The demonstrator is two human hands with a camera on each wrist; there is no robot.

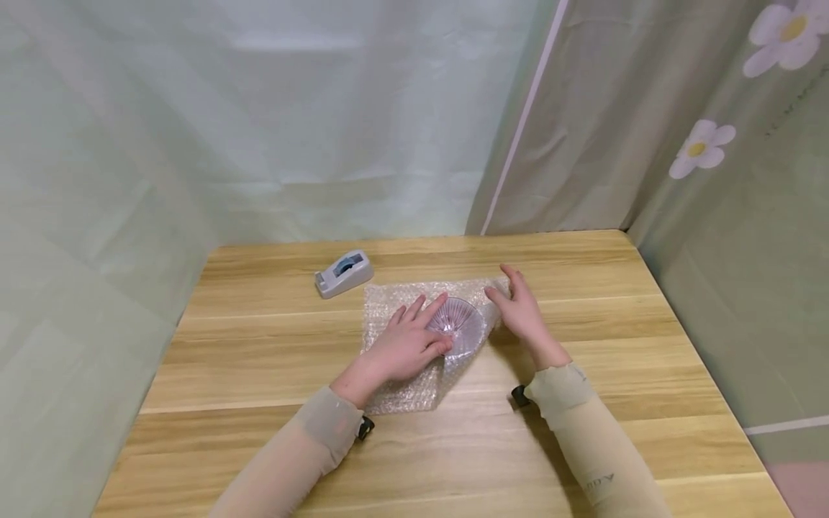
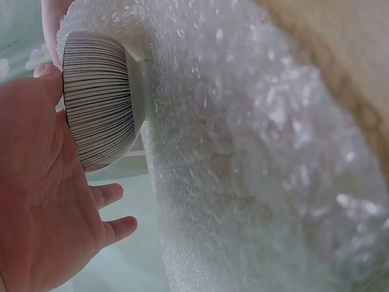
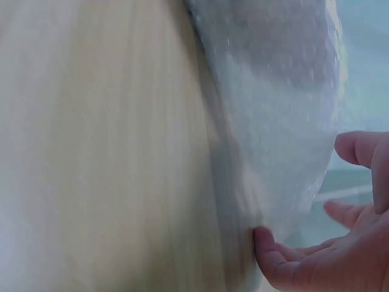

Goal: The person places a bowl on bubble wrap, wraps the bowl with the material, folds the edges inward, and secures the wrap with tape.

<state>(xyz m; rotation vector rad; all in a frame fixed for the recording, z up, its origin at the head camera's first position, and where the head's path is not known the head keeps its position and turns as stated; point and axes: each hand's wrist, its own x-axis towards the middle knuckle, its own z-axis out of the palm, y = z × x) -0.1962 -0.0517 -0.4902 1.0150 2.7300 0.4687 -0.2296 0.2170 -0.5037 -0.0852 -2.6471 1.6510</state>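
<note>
A striped bowl (image 2: 100,100) stands upright on a sheet of bubble wrap (image 1: 391,302), its foot against the sheet. Over its left side lies my left hand (image 1: 408,345), fingers extended across the rim and thumb towards the middle. The right part of the sheet is folded up against the bowl and covers some of it in the head view. At that raised edge is my right hand (image 1: 523,313), thumb and fingers spread apart. The right wrist view shows its fingertips (image 3: 263,238) right at the edge of the bubble wrap.
A grey tape dispenser (image 1: 345,274) stands behind the sheet, to the left. The wooden table (image 1: 259,360) reaches back to hanging curtains (image 1: 363,144), with more curtain along both sides.
</note>
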